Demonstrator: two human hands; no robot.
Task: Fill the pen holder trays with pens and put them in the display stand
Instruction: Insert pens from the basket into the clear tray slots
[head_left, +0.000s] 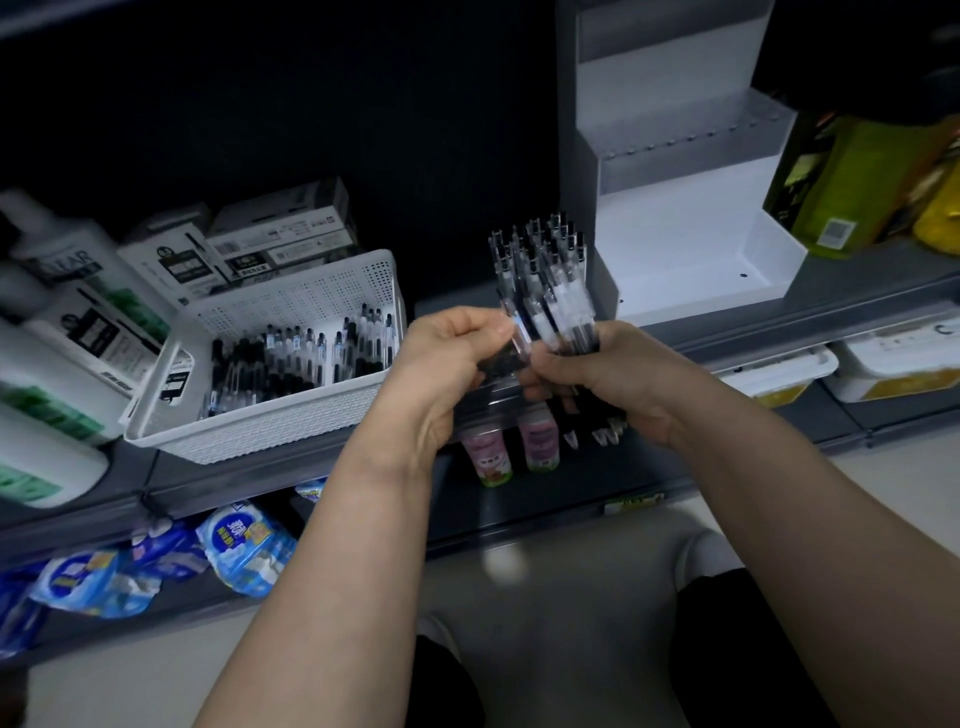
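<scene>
"Grey metal shelf (779, 317) ran right across, dim, with a dark back panel?"

"Yes. On it sat a white perforated basket (291, 431), left of the hands, with loose black-and-clear pens (291, 364) lying inside. Behind the basket stood pen boxes (280, 228), and further left were white bottles with green labels (57, 291), blurred."

"And the display stand?"

"The white stepped display stand (675, 249) stood on the same shelf, to the right. A green package (841, 182) was just beside it."

"Where was the pen bundle?"

"The pen bundle (550, 275) was held upright in front of the shelf edge, between basket and stand. The right hand (608, 379) was wrapped round its lower half, and pen tips poked out below the fist. The left hand (447, 358) had its fingers curled on a clear plastic piece (491, 397), too blurred to name, and its thumb touched the leftmost pen."

"And below?"

"A lower shelf (519, 519) held blue packets (244, 545), two pink-labelled bottles (540, 441) and, off to the right, white tubs (779, 374). Pale floor (130, 691) showed at the bottom edge."
</scene>
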